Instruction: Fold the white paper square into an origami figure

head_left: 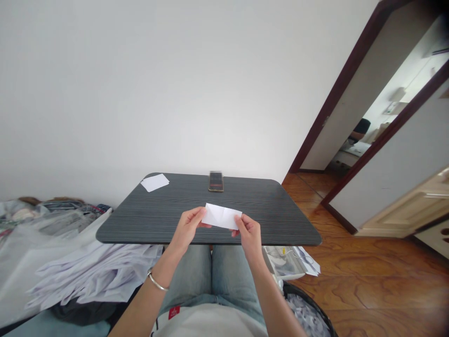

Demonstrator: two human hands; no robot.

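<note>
A small white sheet of paper [221, 217] with faint crease lines is held up above the near part of the dark table. My left hand [191, 222] pinches its left end between thumb and fingers. At the right end, my right hand [248, 229] grips it the same way, thumb on top. The fingers under the paper are partly hidden. Farther back on the table lies a phone [216, 181], and white sheets [155, 182] rest at the far left corner.
The dark wood-grain table [266, 206] stands against a white wall. White cloth [98, 271] and other fabric are heaped at the left. Below the right edge are an open box [285, 262] and a black bin [310, 313] of paper scraps. A doorway lies to the right.
</note>
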